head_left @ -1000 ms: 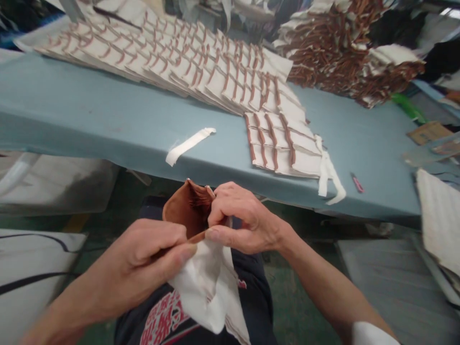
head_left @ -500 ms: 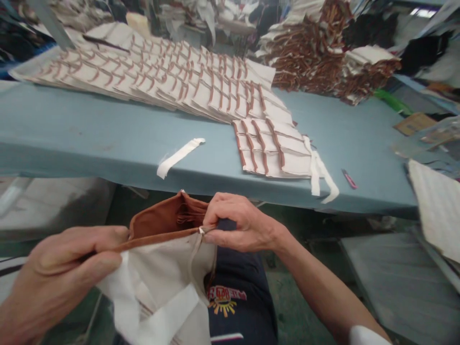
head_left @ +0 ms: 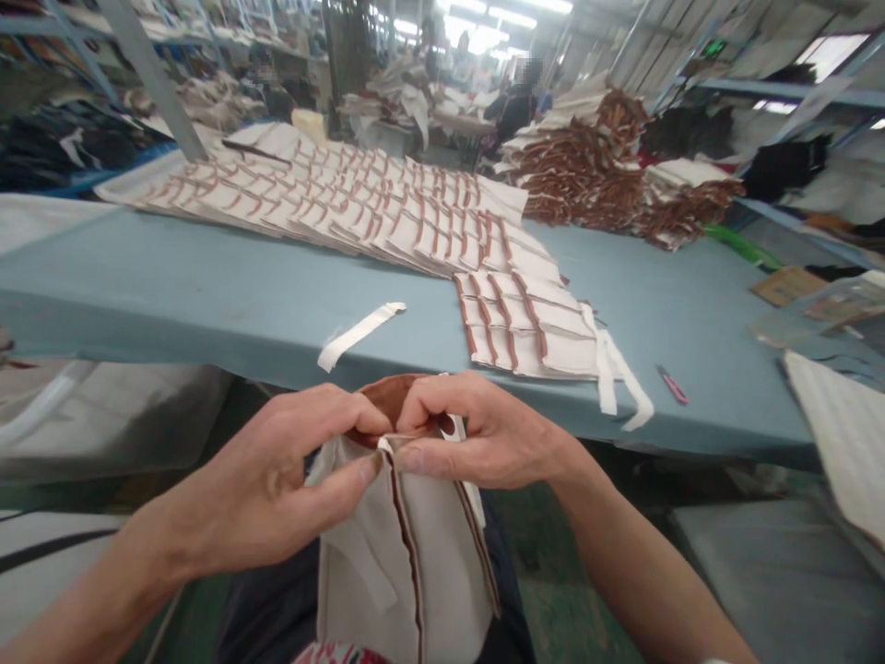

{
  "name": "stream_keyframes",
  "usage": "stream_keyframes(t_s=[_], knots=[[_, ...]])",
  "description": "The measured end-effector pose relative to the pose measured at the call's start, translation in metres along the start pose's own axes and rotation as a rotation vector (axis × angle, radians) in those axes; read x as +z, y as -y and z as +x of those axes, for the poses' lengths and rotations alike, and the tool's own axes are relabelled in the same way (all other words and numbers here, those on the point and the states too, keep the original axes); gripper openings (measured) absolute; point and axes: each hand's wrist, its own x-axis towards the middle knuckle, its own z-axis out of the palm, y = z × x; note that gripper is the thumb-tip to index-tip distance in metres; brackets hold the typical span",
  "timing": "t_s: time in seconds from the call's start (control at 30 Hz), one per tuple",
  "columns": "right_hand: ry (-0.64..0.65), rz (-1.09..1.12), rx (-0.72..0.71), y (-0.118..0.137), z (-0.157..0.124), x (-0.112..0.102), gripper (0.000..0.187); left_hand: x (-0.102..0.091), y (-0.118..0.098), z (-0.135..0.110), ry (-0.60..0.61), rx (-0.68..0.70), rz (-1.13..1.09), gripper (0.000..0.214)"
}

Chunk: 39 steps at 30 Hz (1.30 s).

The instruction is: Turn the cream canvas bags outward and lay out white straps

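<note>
A cream fabric bag (head_left: 449, 553) with a brown inside (head_left: 391, 392) hangs over my lap below the table edge. A dark brown-edged seam runs down its front. My left hand (head_left: 283, 480) is closed, thumb and forefinger pinching the top edge just left of that seam. My right hand (head_left: 490, 433) grips the same edge right of the seam, its fingertips close to the left ones. A small white tab (head_left: 385, 445) shows between the thumbs. A pale strip (head_left: 370, 563) lies against the bag's lower left side.
On the blue-covered table (head_left: 228, 295) lie overlapping cream pieces with brown edges (head_left: 346, 203), a nearer stack (head_left: 525, 323) of them with white strips (head_left: 615, 378), a loose white strip (head_left: 359, 334) and a pink-handled tool (head_left: 672, 385). Piled brown-and-cream fabric (head_left: 587, 166) stands at the back right.
My left hand has moved right along the bag's edge, close beside my right hand. The bag has turned, its seam now facing me. The view has tilted up, showing more of the room.
</note>
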Motion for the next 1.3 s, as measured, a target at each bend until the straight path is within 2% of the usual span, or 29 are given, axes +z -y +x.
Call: stream_keyframes(t_s=[0.13,0.23,0.37,0.53,0.63,0.77,0.9,1.0,1.17,1.3], knots=[[-0.035,0.002,0.057,-0.007,-0.008,0.004,0.029,0.007,0.001,-0.002,0.033,-0.026,-0.087,0.015],[-0.054,-0.001,0.046,-0.014,-0.008,0.009,0.028,0.01,0.007,-0.008,0.096,-0.094,-0.155,0.021],[-0.093,-0.075,-0.043,-0.019,-0.007,0.017,0.015,0.016,0.011,-0.019,0.096,-0.154,-0.172,0.022],[-0.164,-0.301,-0.205,-0.015,-0.009,0.023,0.005,0.021,0.01,-0.027,0.041,-0.182,-0.154,0.027],[-0.2,-0.382,-0.215,-0.014,-0.01,0.025,0.004,0.024,0.012,-0.028,0.035,-0.136,-0.098,0.029],[-0.212,-0.429,-0.16,-0.015,-0.009,0.027,0.004,0.027,0.016,-0.031,0.01,-0.049,0.027,0.025],[-0.2,-0.366,-0.103,-0.014,-0.004,0.026,0.008,0.026,0.018,-0.034,0.007,0.109,0.173,0.022],[-0.183,-0.284,-0.071,-0.012,0.0,0.027,0.009,0.025,0.019,-0.035,-0.022,0.139,0.232,0.024],[-0.178,-0.158,-0.042,-0.012,0.006,0.033,0.007,0.023,0.017,-0.035,-0.078,-0.014,0.066,0.033],[-0.169,-0.104,-0.027,-0.012,0.008,0.039,0.008,0.02,0.013,-0.031,-0.063,-0.127,-0.07,0.04]])
